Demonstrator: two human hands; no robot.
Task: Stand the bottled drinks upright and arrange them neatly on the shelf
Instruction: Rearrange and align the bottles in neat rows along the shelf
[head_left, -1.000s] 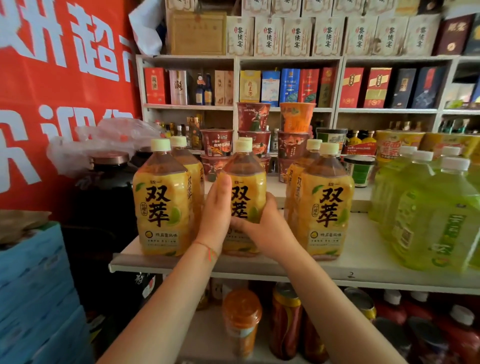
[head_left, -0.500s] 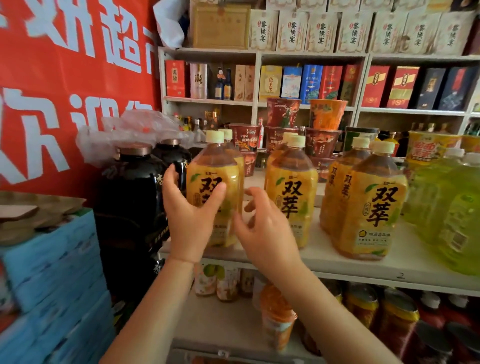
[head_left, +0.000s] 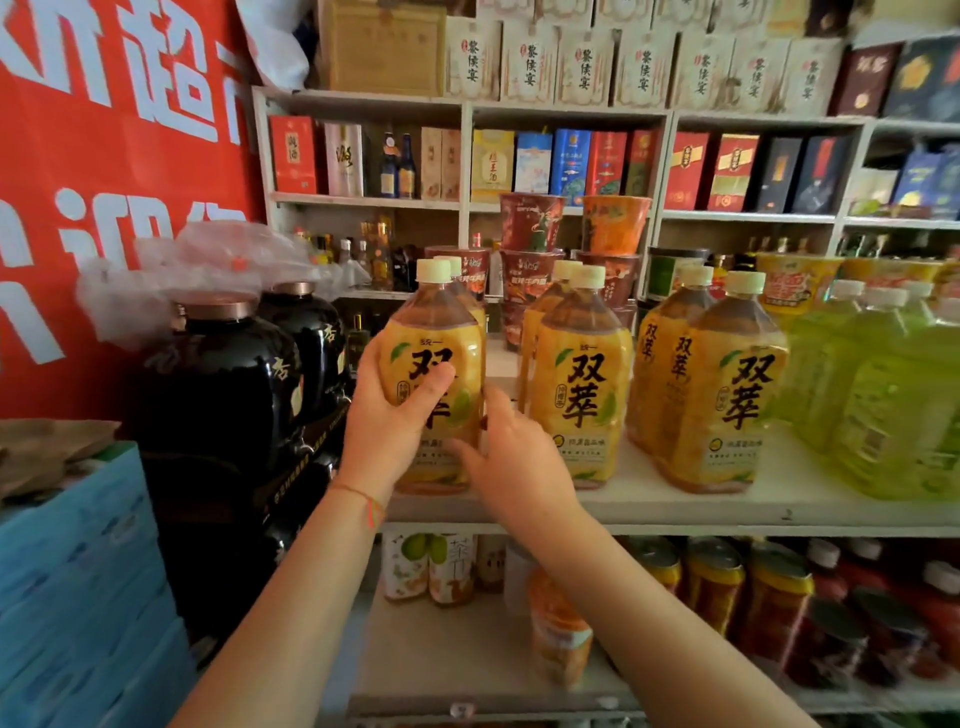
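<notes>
Several yellow-labelled tea bottles stand upright in pairs on the white shelf. My left hand grips the leftmost front bottle from its left side, thumb across the label. My right hand holds the same bottle low on its right side, fingers curled toward it. A second bottle stands right behind it. The middle pair and the right pair stand untouched beside my hands.
Green drink bottles fill the shelf's right end. Black ceramic jars under plastic wrap stand left of the shelf. Noodle cups are stacked behind. Cans and bottles sit on the lower shelf. Blue crates are at the left.
Both hands left the middle bottle and moved left to the leftmost front bottle, and now hold it from both sides. The camera view shifted left.
</notes>
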